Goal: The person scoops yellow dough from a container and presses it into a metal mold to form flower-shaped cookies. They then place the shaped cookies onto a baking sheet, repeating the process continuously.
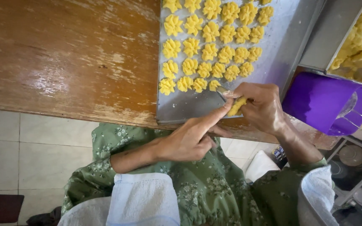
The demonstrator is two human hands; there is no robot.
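At the near edge of the metal baking tray (273, 54), my right hand (261, 106) is closed around a yellow dough-filled piping piece (236, 106), its metal tip (222, 94) pointing toward the last shaped piece in the front row. My left hand (189, 140) lies alongside, forefinger stretched out so that its tip meets the nozzle end; the other fingers are curled in loosely and hold nothing that I can make out.

Finding on the work in hand: rows of yellow flower-shaped dough pieces (208, 52) cover the tray, evenly spaced and not touching. The front row stops at a small piece (214, 85) just beside the tip. To do this step well, I judge the tip should stand close above bare metal, clear of that neighbour, with steady pressure from the right hand and the left forefinger used only to steady or part the dough cleanly, not to drag it.

Pose: both forearms come up from my lap over the edge of the wooden tabletop (63, 54), right wrist bent inward, left wrist nearly straight. White cloths (143, 199) rest over my green sleeves.

To the right stand a purple plastic piece (315, 100) and a metal container of yellow dough (359, 42).
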